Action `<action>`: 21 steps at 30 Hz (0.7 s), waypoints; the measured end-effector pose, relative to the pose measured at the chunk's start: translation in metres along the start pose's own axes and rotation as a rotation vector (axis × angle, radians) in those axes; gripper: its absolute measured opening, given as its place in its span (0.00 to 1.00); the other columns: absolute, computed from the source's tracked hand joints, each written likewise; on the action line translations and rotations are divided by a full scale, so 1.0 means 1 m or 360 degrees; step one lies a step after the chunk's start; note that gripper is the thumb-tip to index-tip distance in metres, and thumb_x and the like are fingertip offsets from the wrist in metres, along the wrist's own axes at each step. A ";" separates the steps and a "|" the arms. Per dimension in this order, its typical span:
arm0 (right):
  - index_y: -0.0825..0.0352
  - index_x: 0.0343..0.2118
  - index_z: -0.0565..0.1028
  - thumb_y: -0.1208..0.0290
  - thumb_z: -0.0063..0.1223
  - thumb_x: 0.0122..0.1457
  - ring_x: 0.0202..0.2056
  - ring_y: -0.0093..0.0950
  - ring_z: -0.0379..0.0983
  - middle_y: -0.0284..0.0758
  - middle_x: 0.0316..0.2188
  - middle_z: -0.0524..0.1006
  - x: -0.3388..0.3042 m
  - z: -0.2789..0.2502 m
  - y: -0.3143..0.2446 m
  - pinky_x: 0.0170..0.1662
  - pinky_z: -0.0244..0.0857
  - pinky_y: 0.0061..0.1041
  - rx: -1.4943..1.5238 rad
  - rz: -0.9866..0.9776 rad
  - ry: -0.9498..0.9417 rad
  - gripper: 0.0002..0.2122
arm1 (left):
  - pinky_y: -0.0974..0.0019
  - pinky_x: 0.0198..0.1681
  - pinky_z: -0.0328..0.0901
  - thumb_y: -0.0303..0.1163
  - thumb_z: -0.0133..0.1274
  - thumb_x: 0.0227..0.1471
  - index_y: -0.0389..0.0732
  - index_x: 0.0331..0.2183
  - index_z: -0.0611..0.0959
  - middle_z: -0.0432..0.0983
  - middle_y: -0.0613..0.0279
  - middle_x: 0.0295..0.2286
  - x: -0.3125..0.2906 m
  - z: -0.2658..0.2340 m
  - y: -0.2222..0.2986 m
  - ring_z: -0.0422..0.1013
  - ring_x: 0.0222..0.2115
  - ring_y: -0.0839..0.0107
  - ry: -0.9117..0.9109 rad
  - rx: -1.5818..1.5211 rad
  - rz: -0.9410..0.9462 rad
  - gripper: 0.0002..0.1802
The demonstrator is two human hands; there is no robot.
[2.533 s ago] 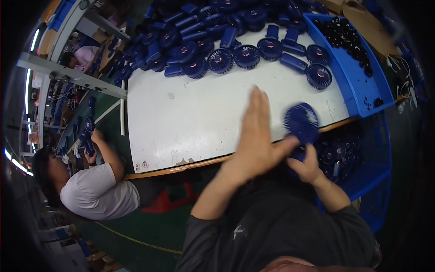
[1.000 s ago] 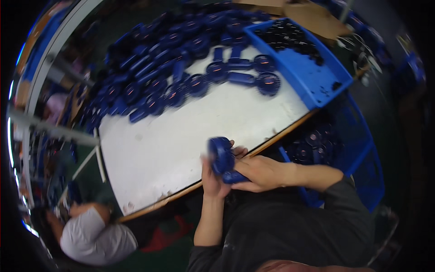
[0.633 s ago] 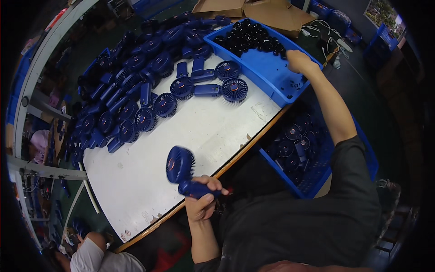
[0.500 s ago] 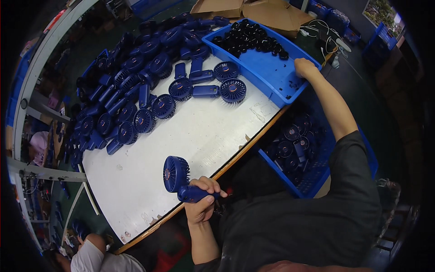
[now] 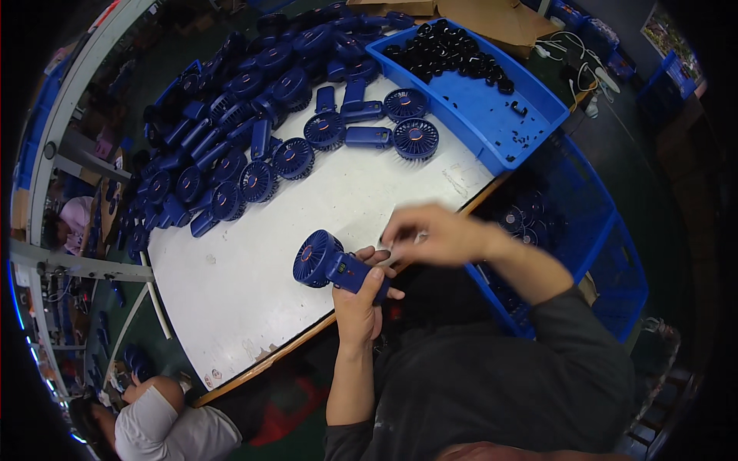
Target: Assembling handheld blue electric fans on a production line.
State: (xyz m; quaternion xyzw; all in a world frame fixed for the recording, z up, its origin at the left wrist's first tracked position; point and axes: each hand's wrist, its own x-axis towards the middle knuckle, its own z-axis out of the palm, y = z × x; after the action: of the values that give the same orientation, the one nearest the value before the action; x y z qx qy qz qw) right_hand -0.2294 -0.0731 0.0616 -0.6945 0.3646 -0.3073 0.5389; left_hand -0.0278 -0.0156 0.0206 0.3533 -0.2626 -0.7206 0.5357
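Observation:
A dark blue handheld fan [image 5: 350, 273] is in my left hand [image 5: 357, 311], which wraps round its handle over the near edge of the white table [image 5: 254, 292]. The round fan head points to the left, and a small dark panel shows on the handle. Close to the handle's lower end comes my right hand [image 5: 450, 234], blurred, with its fingers curled in toward the thumb. A small pale shape lies by its fingertips, too smeared to name.
Many blue handheld fans [image 5: 261, 180] crowd the table's far left. A blue tray [image 5: 480, 104] at the back right holds black round parts [image 5: 446, 50] and scattered small black bits [image 5: 523, 138]. Below stands a blue crate [image 5: 607, 253] with fans. Another person [image 5: 169, 426] sits lower left.
My right hand has left the tray and swung down and left to the fan. My left hand has raised the fan slightly and turned it so its handle panel shows.

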 end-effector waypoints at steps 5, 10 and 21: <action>0.70 0.41 0.75 0.75 0.61 0.54 0.38 0.35 0.75 0.39 0.34 0.74 -0.005 0.060 0.012 0.40 0.70 0.31 -0.0331 -0.0338 0.0257 0.12 | 0.72 0.20 0.68 0.23 0.58 0.53 0.33 0.46 0.73 0.76 0.54 0.34 -0.008 -0.023 0.001 0.75 0.28 0.69 0.0203 -0.0003 0.0070 0.19; 0.72 0.41 0.76 0.77 0.62 0.52 0.36 0.39 0.76 0.42 0.34 0.77 0.004 0.051 0.010 0.38 0.71 0.32 -0.0534 -0.0683 0.0267 0.14 | 0.73 0.20 0.72 0.27 0.61 0.53 0.32 0.45 0.73 0.75 0.57 0.35 -0.012 -0.031 0.007 0.75 0.32 0.71 -0.0063 0.0024 -0.0178 0.20; 0.65 0.50 0.74 0.67 0.62 0.51 0.47 0.42 0.68 0.43 0.45 0.71 0.021 0.065 -0.008 0.49 0.66 0.39 -0.1142 -0.0829 0.0001 0.22 | 0.58 0.46 0.72 0.62 0.34 0.63 0.38 0.53 0.69 0.74 0.52 0.43 -0.020 -0.019 -0.001 0.73 0.45 0.62 -0.0048 -0.0299 -0.0142 0.37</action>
State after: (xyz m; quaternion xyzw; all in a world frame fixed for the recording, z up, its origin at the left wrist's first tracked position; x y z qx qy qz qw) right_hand -0.1631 -0.0558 0.0548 -0.9062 0.2612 -0.2870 0.1681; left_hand -0.0101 0.0036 0.0127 0.3021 -0.1859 -0.7704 0.5298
